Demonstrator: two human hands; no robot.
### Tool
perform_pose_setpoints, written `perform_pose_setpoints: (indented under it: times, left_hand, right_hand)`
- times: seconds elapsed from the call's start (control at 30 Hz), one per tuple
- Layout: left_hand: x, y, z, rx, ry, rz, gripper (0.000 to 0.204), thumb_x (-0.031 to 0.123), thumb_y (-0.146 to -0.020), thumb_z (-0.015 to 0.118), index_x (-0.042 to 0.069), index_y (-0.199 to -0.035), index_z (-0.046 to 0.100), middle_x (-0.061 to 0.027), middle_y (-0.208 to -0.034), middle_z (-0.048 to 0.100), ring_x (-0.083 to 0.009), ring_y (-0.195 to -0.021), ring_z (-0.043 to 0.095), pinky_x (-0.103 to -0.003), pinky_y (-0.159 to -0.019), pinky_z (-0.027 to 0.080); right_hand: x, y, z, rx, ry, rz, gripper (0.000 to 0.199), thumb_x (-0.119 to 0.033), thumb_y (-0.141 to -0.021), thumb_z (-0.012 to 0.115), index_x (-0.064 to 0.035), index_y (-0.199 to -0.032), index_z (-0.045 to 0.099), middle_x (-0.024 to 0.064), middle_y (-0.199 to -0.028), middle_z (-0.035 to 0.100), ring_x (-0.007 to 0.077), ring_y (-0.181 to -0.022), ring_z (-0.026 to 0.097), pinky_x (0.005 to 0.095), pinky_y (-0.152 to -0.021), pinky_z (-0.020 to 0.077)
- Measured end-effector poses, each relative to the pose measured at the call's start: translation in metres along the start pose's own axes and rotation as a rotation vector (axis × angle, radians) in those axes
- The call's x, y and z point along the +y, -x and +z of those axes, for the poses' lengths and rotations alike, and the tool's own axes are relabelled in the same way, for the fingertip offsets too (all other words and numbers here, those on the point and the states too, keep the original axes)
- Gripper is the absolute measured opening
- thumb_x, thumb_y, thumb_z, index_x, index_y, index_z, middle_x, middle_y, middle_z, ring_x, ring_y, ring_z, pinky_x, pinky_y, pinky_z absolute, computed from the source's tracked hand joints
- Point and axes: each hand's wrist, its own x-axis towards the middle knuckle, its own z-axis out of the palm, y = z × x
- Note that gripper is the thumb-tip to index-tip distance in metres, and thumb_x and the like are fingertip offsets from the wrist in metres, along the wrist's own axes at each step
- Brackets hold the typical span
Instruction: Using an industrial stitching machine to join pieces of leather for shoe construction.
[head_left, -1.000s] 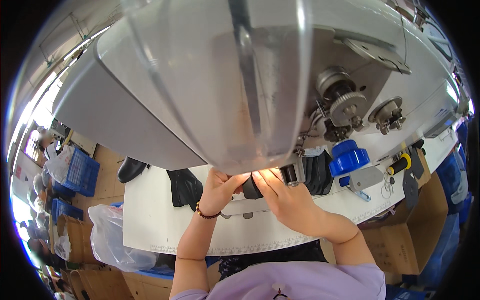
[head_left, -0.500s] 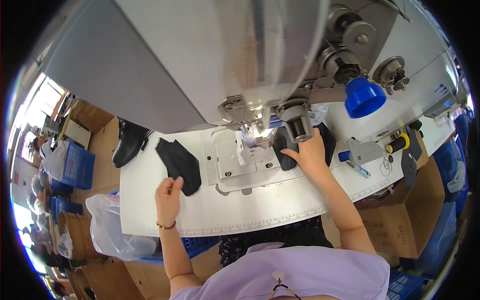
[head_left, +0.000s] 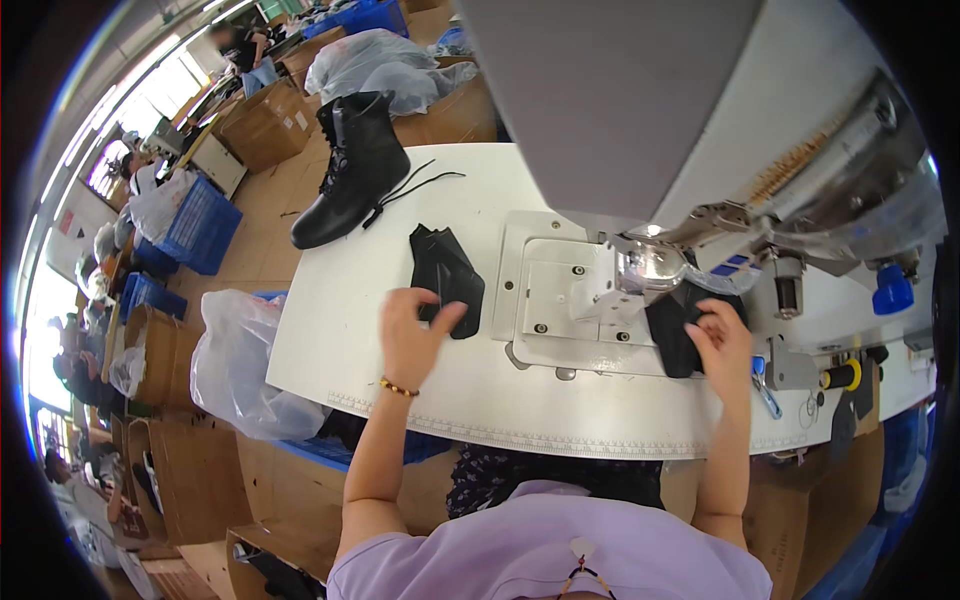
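Note:
Left of the sewing machine's plate lies a small stack of black cut pieces (head_left: pixel 458 285) with a notched top end. My left hand (head_left: pixel 408 340) is over its lower left edge, thumb and forefinger apart, slightly blurred, gripping nothing that I can see. To the right of the needle area, more black pieces (head_left: pixel 676 338) lie partly beneath the machine head. Bent but parted, the fingers of my right hand (head_left: pixel 722 350) hover at their right side; whether a fingertip touches them I cannot tell.
The grey sewing machine head (head_left: pixel 620 100) overhangs the white table (head_left: pixel 450 390). A black lace-up boot (head_left: pixel 358 175) stands at the far left edge. Blue-handled snips (head_left: pixel 767 388) and a black-and-yellow spool (head_left: pixel 842 376) lie at right. A plastic bag (head_left: pixel 240 370) bulges beside the table.
The view has swung left, bringing the whole boot into sight. My left hand's fingers have parted at the left stack. My right hand has drawn back from deeper among the right-hand pieces.

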Motion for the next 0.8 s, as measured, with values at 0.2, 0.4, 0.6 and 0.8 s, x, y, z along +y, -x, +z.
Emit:
perform_pose_setpoints:
  times: [0.2,0.4,0.6,0.8]
  left_hand:
    - [0.099,0.015,0.011,-1.022,0.791,0.126,0.037,0.017,-0.068,0.063,0.002,-0.099,0.049,-0.0035,-0.088,0.054,-0.0094,-0.070,0.048,-0.021,-0.063,0.041]
    - [0.146,-0.010,0.032,-1.154,0.958,-0.134,0.025,0.024,-0.079,0.050,0.001,-0.072,0.054,-0.0001,-0.059,0.050,-0.0046,-0.051,0.044,-0.018,-0.046,0.036]
    - [0.138,-0.021,0.031,-1.039,1.212,-0.344,0.028,0.023,-0.081,0.047,0.001,-0.066,0.055,0.0026,-0.051,0.047,-0.0020,-0.042,0.040,-0.017,-0.037,0.030]
    - [0.148,-0.029,0.036,-0.805,1.123,-0.308,0.023,0.017,-0.080,0.046,0.001,-0.067,0.056,0.0022,-0.054,0.050,0.0001,-0.042,0.035,-0.015,-0.037,0.023]
  right_hand:
    - [-0.082,0.024,-0.030,0.065,-0.401,0.062,0.009,0.001,-0.069,0.056,0.0010,-0.078,0.052,0.0047,-0.069,0.053,0.0048,-0.045,0.043,0.0160,-0.039,0.0359]
    - [-0.117,0.011,-0.022,-0.203,-0.011,-0.180,0.018,0.005,-0.069,0.051,-0.0003,-0.086,0.055,0.0081,-0.075,0.052,0.0126,-0.058,0.051,0.0207,-0.050,0.0402]
    - [-0.129,-0.003,-0.008,-0.149,0.538,-0.622,0.022,-0.004,-0.072,0.048,-0.0039,-0.093,0.053,0.0096,-0.082,0.048,0.0242,-0.074,0.047,0.0296,-0.060,0.0392]
    - [-0.107,-0.014,-0.001,-0.252,0.732,-0.679,0.033,-0.001,-0.065,0.053,-0.0113,-0.096,0.053,0.0008,-0.100,0.049,0.0163,-0.085,0.048,0.0264,-0.059,0.0405]
